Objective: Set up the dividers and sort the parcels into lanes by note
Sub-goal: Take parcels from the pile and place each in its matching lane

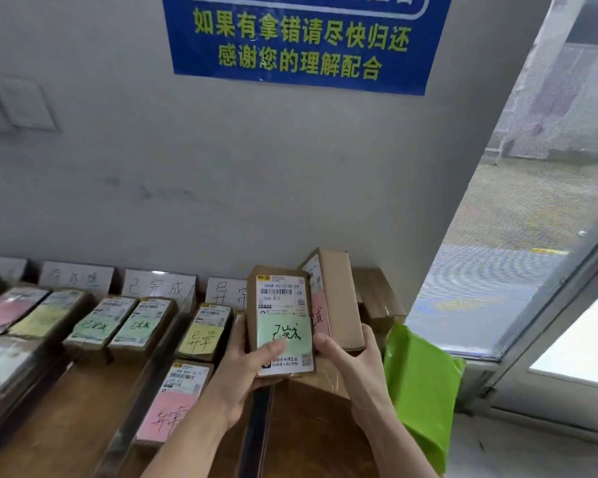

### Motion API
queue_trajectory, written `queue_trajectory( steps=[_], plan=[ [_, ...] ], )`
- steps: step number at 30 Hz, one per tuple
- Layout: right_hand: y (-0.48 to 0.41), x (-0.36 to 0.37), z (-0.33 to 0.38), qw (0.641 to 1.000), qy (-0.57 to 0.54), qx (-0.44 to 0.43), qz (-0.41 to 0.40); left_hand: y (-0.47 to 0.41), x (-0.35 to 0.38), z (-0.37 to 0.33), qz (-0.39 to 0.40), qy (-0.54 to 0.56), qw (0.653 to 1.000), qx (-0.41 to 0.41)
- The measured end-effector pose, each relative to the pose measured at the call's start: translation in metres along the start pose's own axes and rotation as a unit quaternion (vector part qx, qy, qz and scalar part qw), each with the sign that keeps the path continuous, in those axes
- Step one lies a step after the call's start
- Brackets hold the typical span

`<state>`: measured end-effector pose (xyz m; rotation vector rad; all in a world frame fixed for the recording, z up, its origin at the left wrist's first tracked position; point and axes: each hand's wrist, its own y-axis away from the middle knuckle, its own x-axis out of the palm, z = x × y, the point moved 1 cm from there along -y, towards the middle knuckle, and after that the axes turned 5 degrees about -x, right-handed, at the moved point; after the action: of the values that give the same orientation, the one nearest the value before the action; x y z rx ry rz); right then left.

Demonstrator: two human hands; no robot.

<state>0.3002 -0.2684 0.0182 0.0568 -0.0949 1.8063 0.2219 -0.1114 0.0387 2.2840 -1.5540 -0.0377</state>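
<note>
My left hand (246, 370) grips a brown parcel (282, 305) with a shipping label and a green handwritten note, held upright above the table, thumb lying across the note. My right hand (349, 357) grips a second brown parcel (337, 298) with a pink note, tilted just behind and right of the first. On the table, parcels lie in lanes: pink and yellow notes (32, 312) at left, two green notes (118, 326) in the middle, a yellow note (204, 334) and a pink note (173, 405) beside them. Dark divider strips (142, 384) separate the lanes.
White handwritten sign cards (157, 286) stand against the grey wall behind the lanes. More brown boxes (377, 298) are stacked at the table's right end, beside a green plastic bag (418, 384). A glass door (532, 236) is at the right. A blue notice (301, 43) hangs on the wall.
</note>
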Motion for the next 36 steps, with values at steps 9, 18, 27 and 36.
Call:
queue_trajectory(
  steps=[9, 18, 27, 36],
  plan=[
    [0.026, 0.024, -0.005, 0.997, -0.074, -0.008, -0.031, 0.038, -0.049, 0.015, -0.075, 0.149, 0.986, -0.011],
    [0.065, 0.083, -0.011, 0.999, -0.049, -0.003, 0.024, 0.080, -0.111, 0.021, -0.119, 0.183, 0.976, 0.006],
    [0.123, 0.185, -0.014, 0.999, -0.035, 0.028, 0.027, 0.110, -0.225, 0.028, -0.159, 0.190, 0.969, 0.009],
    [0.176, 0.301, -0.039, 0.998, 0.028, 0.063, -0.011, 0.120, -0.348, 0.029, -0.168, 0.112, 0.978, -0.044]
  ],
)
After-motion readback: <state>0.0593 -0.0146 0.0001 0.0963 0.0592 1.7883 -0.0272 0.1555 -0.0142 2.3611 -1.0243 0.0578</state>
